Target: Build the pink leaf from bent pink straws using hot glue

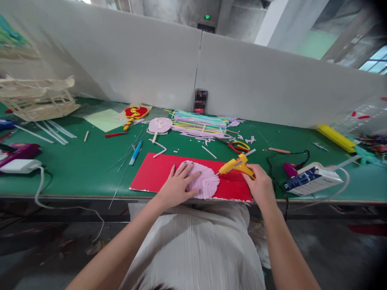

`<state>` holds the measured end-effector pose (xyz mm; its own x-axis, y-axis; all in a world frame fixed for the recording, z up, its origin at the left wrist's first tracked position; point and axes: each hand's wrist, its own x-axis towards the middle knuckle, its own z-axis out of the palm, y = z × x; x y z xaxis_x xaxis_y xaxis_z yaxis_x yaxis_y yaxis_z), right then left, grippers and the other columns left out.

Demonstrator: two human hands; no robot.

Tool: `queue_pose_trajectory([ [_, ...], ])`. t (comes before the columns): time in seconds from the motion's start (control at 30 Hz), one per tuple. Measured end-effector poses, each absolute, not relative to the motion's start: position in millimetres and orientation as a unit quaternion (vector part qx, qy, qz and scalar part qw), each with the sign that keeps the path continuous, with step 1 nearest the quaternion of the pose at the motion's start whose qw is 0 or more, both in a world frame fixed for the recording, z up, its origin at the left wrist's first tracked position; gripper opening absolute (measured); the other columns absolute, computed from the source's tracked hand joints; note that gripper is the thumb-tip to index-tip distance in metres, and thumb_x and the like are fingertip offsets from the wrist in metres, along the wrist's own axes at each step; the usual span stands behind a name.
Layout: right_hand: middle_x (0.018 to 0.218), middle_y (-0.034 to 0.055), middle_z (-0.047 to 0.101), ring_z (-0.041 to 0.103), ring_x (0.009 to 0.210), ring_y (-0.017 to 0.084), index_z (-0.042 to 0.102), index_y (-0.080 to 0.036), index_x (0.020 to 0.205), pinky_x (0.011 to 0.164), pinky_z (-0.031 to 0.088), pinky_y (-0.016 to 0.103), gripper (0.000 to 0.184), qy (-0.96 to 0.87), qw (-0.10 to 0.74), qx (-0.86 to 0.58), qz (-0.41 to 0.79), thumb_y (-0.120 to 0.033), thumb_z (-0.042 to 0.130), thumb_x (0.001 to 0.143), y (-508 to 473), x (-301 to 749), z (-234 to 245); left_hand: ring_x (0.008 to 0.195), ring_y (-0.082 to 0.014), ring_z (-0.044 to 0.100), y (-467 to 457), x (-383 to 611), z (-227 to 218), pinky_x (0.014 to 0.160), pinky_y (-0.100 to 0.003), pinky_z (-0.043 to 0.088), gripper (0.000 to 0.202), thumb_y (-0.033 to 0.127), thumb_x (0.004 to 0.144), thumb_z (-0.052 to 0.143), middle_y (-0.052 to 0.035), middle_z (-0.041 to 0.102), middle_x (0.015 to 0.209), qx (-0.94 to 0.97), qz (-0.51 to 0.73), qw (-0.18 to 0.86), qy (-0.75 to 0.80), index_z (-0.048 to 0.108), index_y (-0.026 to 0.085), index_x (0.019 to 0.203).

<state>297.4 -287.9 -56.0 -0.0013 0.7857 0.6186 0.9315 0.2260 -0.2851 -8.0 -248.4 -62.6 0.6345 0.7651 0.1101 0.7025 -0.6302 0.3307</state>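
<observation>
My left hand lies with fingers spread over the left part of a lilac fan-shaped piece built from ribbed strips. Beneath that piece is a red board at the table's front edge. Wrapped round the handle of a yellow hot glue gun is my right hand. The gun's nozzle points left and meets or nearly meets the piece's upper right edge. A clear glue stick juts from its back. My left palm and fingers hide part of the lilac piece.
Behind the board lie a bundle of pastel strips, yellow-handled scissors, a blue pen and a lilac fan shape. A red-and-yellow fan shape and a stick-built model stand left. On the right are a carton and cables.
</observation>
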Motion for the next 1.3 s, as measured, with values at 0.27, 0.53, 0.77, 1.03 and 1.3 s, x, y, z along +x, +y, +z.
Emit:
queue_pose_trajectory([
  [0.27,0.093,0.0085,0.062,0.060,0.086,0.023,0.054,-0.019,0.101,0.076,0.049,0.036,0.021,-0.689,0.353,-0.624,-0.108,-0.032,0.053,0.084,-287.0,306.1,-61.5,0.142,-0.0280,0.011,-249.3,-9.1,-62.5,0.111,-0.057,0.007,0.059,0.061,0.086,0.040,-0.0011,0.018,0.154,0.894,0.122,0.136,0.409,0.034,0.037,0.139],
  [0.53,0.089,0.0138,0.061,0.055,0.084,0.027,0.058,-0.013,0.098,0.071,0.044,0.036,0.041,-0.515,0.338,-0.765,-0.186,-0.049,0.054,0.079,-272.5,318.1,-79.2,0.117,-0.0226,0.050,-228.7,-8.5,-57.5,0.108,-0.048,0.029,0.027,0.029,0.087,0.051,-0.0075,0.055,0.124,0.836,0.247,0.150,0.467,0.061,0.024,0.111],
  [0.77,0.107,0.0184,0.058,0.053,0.097,0.032,0.062,-0.013,0.103,0.081,0.041,0.048,0.039,-0.463,0.292,-0.820,-0.166,-0.044,0.051,0.083,-274.9,303.4,-78.8,0.097,-0.0176,0.060,-194.5,17.3,-48.1,0.096,-0.033,0.042,0.019,0.015,0.079,0.059,-0.0042,0.064,0.103,0.869,0.231,0.159,0.407,0.067,0.020,0.095],
  [1.03,0.114,0.0129,0.060,0.054,0.109,0.023,0.061,-0.018,0.109,0.097,0.043,0.042,0.032,-0.651,0.420,-0.632,-0.024,-0.029,0.037,0.091,-281.8,252.8,-65.7,0.087,-0.0178,0.061,-167.7,53.6,-37.8,0.078,-0.025,0.044,0.023,0.023,0.074,0.065,-0.0030,0.065,0.094,0.922,0.085,0.158,0.342,0.068,0.022,0.096],
  [1.3,0.117,0.0115,0.060,0.057,0.109,0.023,0.061,-0.020,0.110,0.096,0.046,0.042,0.034,-0.663,0.408,-0.626,0.045,-0.028,0.034,0.091,-277.4,228.2,-92.8,0.081,-0.0150,0.059,-159.1,35.8,-20.2,0.073,-0.023,0.043,0.009,0.023,0.070,0.066,-0.0020,0.062,0.088,0.904,0.093,0.261,0.325,0.069,0.020,0.077],
])
